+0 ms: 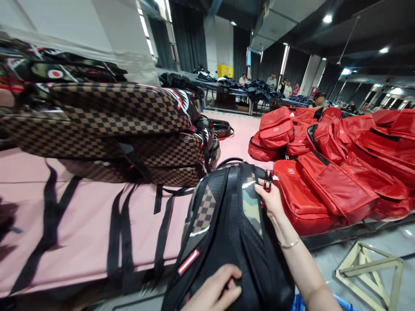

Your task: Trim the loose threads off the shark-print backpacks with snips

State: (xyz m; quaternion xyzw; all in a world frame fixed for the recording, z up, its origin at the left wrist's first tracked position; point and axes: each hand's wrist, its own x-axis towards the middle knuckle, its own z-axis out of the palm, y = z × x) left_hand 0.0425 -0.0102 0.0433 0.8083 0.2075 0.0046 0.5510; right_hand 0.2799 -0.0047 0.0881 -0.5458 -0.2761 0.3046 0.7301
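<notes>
A black backpack (231, 242) stands in front of me with its strap side toward me, at the edge of the pink table. Its shoulder straps carry camouflage and brown checkered patches, and a red-and-white label sits low on the left one. My right hand (271, 201) grips the upper edge of the right shoulder strap (251, 205), thumb on top, beside small black plastic pieces (267, 180). Low against the back panel, my left hand (218, 288) has its fingers curled together; what they pinch, if anything, is hidden.
Stacked brown checkered backpacks (129, 112) lie at left, their black straps (121, 233) trailing over the pink table (87, 216). Red backpacks (311, 194) are heaped at right. A cream metal frame (369, 272) stands on the floor. Several people (287, 88) are at far tables.
</notes>
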